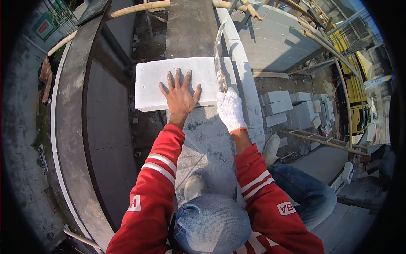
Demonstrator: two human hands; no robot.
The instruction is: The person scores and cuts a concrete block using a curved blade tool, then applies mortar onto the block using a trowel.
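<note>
A pale lightweight concrete block (148,86) lies flat across a plank platform, its left end jutting past the platform's edge. My bare left hand (179,98) presses on its top with the fingers spread. In a white knit glove, my right hand (230,109) is closed around the handle of a hand saw (219,63). The long, dusty blade points away from me and stands on edge at the block's right part. A narrow piece of block (231,74) shows just right of the blade. The handle is mostly hidden by the glove.
A white block wall (242,63) runs along the right side. Stacked blocks (277,103) lie lower down on the right. Bamboo poles (139,8) cross at the far end. My knee (213,224) and boot (195,187) are on the dusty platform (203,144). Another formwork beam (74,106) stands left.
</note>
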